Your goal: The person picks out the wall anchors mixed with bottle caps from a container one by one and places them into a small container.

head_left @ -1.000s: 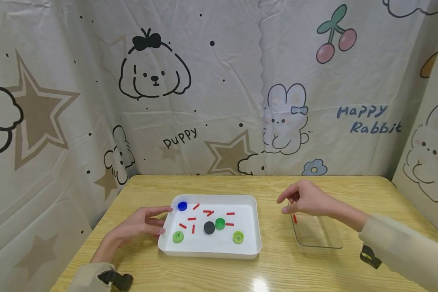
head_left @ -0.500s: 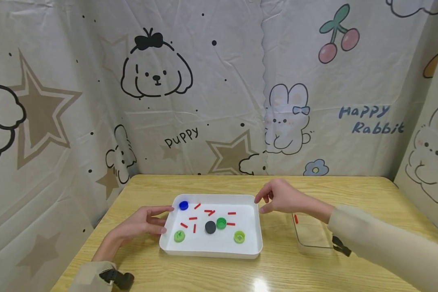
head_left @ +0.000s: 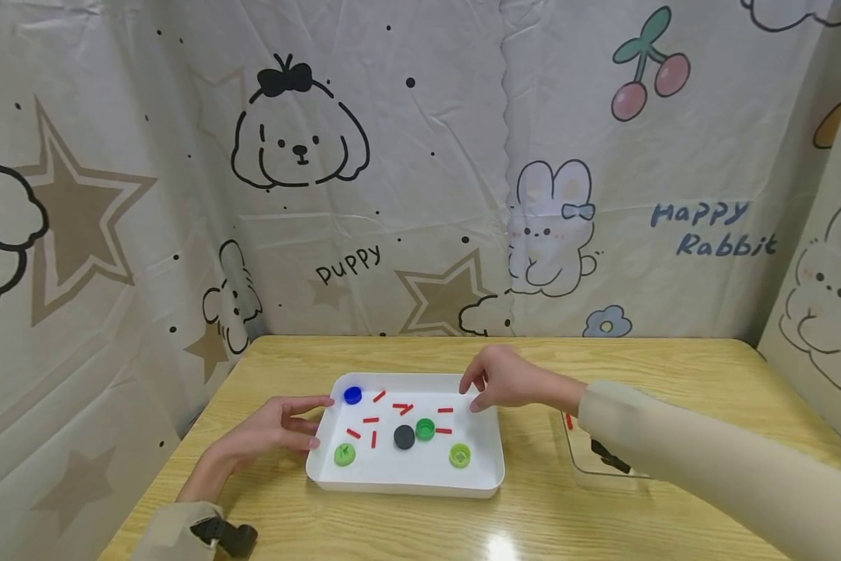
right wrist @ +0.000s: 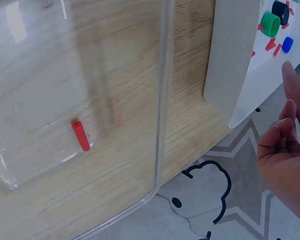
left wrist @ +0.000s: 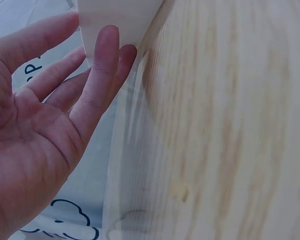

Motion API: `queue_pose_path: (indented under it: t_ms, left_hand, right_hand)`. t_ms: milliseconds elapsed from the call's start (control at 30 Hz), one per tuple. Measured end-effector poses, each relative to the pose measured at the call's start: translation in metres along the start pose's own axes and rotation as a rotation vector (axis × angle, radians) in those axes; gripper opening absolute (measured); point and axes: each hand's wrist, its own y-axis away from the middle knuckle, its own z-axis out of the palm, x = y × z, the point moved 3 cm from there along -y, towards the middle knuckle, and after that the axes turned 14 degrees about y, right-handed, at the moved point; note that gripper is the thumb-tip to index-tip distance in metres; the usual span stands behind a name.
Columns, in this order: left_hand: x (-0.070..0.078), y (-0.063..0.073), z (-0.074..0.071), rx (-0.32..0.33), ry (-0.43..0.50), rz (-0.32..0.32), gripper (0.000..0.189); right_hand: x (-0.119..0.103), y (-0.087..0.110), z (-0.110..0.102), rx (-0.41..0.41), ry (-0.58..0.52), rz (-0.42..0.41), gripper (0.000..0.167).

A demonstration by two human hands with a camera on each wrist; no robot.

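Note:
A white tray (head_left: 399, 489) holds several short red sticks (head_left: 445, 410) and several round caps: a blue cap (head_left: 353, 395), a black cap (head_left: 404, 437), a green cap (head_left: 425, 429) and two light green ones. My left hand (head_left: 269, 430) rests its extended fingers against the tray's left side. In the left wrist view its fingertips (left wrist: 107, 40) touch the outer wall. Above the tray's right part hovers my right hand (head_left: 507, 379), fingers loosely bent, thumb and forefinger apart and holding nothing visible. The red stick nearest it lies just to its left.
Right of the tray stands a clear rectangular container (right wrist: 162, 95), partly hidden by the right sleeve in the head view. One red stick (right wrist: 81, 135) lies in it. A patterned curtain (head_left: 420, 195) hangs behind the wooden table (head_left: 406, 530).
My right hand has moved left from above the clear container to above the tray's right part. The left hand stays at the tray's left side.

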Motion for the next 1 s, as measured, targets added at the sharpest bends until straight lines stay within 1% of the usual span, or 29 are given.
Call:
queue_pose_path:
  t_ms: [133, 367, 533, 667, 800, 1000]
  left_hand:
    - [0.000, 0.000, 0.001, 0.012, 0.002, -0.007, 0.075]
    - [0.001, 0.000, 0.002, -0.006, 0.008, 0.010, 0.074]
    - [0.002, 0.000, 0.001, 0.009, -0.007, -0.002, 0.075]
    - [0.002, 0.000, 0.000, 0.025, -0.019, -0.015, 0.074]
    - [0.001, 0.000, 0.000, 0.018, -0.027, -0.005, 0.073]
    - [0.002, 0.000, 0.001, 0.018, -0.023, -0.006, 0.074]
  right_hand:
    - [-0.003, -0.008, 0.004, -0.024, 0.032, -0.014, 0.017]
    - [-0.006, -0.019, 0.016, -0.071, 0.099, -0.055, 0.019]
    - [-0.007, -0.026, 0.023, -0.119, 0.110, -0.003, 0.019]
    - [-0.006, -0.032, 0.028, -0.139, 0.141, 0.015, 0.020]
    - [-0.006, -0.038, 0.031, -0.152, 0.172, 0.022, 0.020]
    - [-0.010, -0.042, 0.034, -0.181, 0.172, 0.062, 0.017]
